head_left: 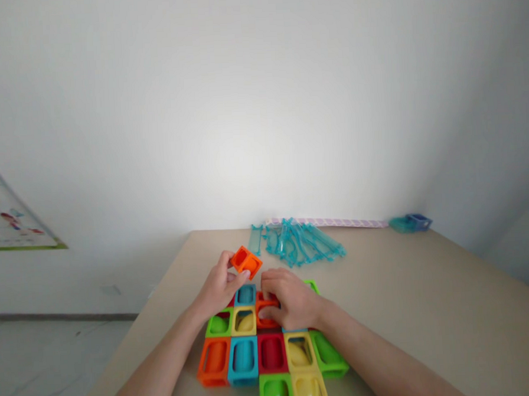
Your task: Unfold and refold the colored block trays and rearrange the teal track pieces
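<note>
Above the far left of the block group, my left hand grips an orange block between its fingers, tilted and off the table. My right hand has its thumb and fingers closed round a red-orange block in the back part of the group. Around it sit colored hollow blocks side by side: a blue one, a dark red one, a yellow one, a green one and an orange one. My right hand hides some blocks behind it.
Clear teal plastic pieces lie in a heap on the beige table near the wall. A patterned strip runs along the wall. A blue block stands at the far right corner. A poster hangs left.
</note>
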Available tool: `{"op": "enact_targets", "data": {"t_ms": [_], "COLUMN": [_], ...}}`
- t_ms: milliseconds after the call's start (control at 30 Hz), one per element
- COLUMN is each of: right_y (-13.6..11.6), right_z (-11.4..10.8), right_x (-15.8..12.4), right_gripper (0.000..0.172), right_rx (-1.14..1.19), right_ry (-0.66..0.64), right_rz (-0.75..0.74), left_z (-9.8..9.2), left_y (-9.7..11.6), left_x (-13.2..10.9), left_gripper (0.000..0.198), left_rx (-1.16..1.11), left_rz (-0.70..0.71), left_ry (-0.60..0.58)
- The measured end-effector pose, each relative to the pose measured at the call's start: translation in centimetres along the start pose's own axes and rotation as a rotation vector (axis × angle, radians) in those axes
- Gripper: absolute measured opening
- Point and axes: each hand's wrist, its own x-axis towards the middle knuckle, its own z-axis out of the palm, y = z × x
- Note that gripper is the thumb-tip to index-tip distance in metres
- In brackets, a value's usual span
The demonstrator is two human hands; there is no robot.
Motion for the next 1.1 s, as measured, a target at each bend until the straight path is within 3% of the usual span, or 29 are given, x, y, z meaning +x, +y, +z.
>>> {"op": "enact_targets", "data": {"t_ms": [133,267,433,600,733,867,1100], "right_y": [0.1,0.0,0.2,0.8,0.6,0.1,0.9], "right_z": [0.1,0.0,0.0,0.5,0.6,0.2,0.8], "right_x": [0.1,-0.1,0.0,0.3,0.2,0.0,0.2], "right_gripper": [0.031,0.023,0.010,0.009,0.012,0.013,0.019], "right_rx": [0.093,0.252,0.356,0.358,0.347,0.347,0.323], "right_ry": [0.076,0.224,0.515,0.680,0.635,0.494,0.538], "right_rz": [-0.100,-0.134,-0.075,0.013,-0.019,-0.077,-0.020], "left_z": [0.0,0.1,0.1,-0.1,-0.3,-0.4,-0.8], "left_y": [-0.1,-0.2,-0.3,-0.2,0.0,0.3,1.3], "left_x": [-0.1,-0.1,0.0,-0.1,-0.3,-0.5,-0.7], "left_gripper": [0.030,0.032,0.039,0.033,0.025,0.039,0.041], "left_rx": [-0.018,-0.045,0.010,0.137,0.159,0.202,0.275], "left_rz": [0.011,0.049,0.151,0.278,0.361,0.391,0.479], "left_ry": [-0.005,0.077,0.209,0.191,0.102,0.163,0.183]}}
